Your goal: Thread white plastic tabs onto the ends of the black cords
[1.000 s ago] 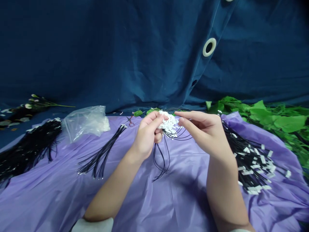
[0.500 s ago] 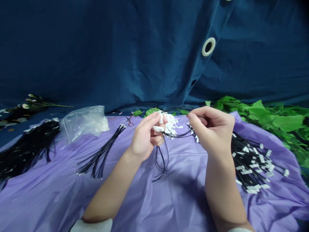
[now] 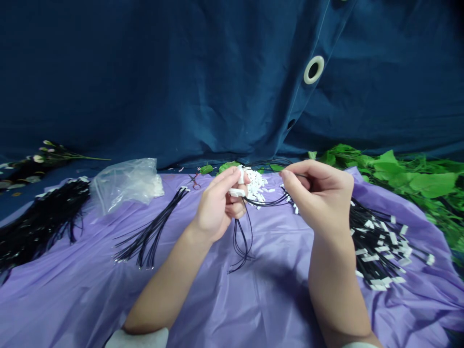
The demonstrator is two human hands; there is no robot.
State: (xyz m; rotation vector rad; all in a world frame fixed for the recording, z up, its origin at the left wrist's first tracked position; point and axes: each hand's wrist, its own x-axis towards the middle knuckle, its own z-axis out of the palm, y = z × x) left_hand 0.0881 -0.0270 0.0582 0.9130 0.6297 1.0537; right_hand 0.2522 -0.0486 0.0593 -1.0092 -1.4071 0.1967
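My left hand (image 3: 219, 205) pinches a small white plastic connector (image 3: 241, 175) between thumb and finger. A second white connector (image 3: 237, 193) sits lower, between the fingers of the same hand. From them, thin black wires (image 3: 267, 203) run in an arc toward my right hand (image 3: 317, 193). Its thumb and forefinger are closed at the wires' far end, but the exact tip is too small to make out. Below my left hand, more black wires (image 3: 242, 246) hang in a loop over the purple cloth (image 3: 224, 299).
Behind my hands lies a heap of white connectors (image 3: 256, 186). Black wire bundles lie at left (image 3: 47, 217), centre left (image 3: 155, 227) and right (image 3: 380, 246). A clear plastic bag (image 3: 125, 183), scissors (image 3: 195, 181) and green leaves (image 3: 416, 174) are near the back, before a blue curtain (image 3: 145, 82).
My right hand has shifted very slightly to the right. My left hand keeps its hold on the connectors, almost still.
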